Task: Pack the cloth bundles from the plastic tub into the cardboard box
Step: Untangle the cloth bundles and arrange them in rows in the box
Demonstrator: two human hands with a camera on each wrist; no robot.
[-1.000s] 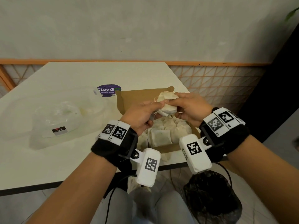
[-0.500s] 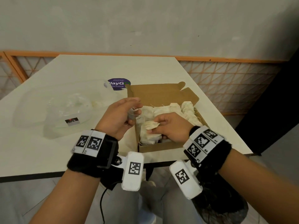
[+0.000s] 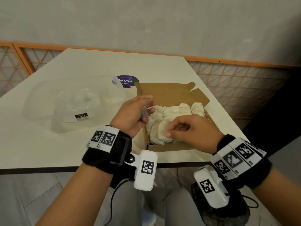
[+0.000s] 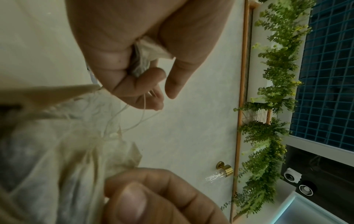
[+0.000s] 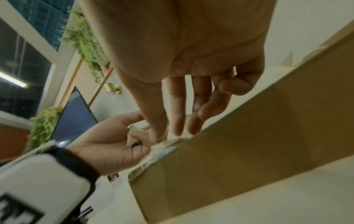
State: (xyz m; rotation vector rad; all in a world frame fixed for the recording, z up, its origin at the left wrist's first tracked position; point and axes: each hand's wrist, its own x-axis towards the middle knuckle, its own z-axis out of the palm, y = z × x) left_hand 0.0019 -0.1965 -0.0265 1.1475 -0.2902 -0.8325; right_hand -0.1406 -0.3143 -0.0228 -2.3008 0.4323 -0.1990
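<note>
The open cardboard box [image 3: 171, 146] stands at the table's near right and holds several cream cloth bundles [image 3: 175, 110]. My right hand [image 3: 184, 131] hovers over the box's near left corner, just above the front bundle [image 3: 160, 130]. Its fingers are loosely curled and grip nothing, as the right wrist view also shows [image 5: 191, 60]. My left hand [image 3: 140, 111] is at the box's left wall and grips a small cloth wad [image 4: 147, 53] against the palm. Thin threads [image 4: 141, 109] trail from it to the bundles. The clear plastic tub [image 3: 32, 101] sits to the left.
A crumpled clear bag [image 3: 78, 100] lies in the tub. A round purple sticker [image 3: 128, 81] is on the table behind the box. The box's lid flap [image 3: 162, 93] stands up at the back. The table edge [image 3: 48, 170] runs close to my wrists.
Both hands held a bundle above the box; my right hand lowered it into the near left corner and has now let go. My left hand stays at the box's left wall.
</note>
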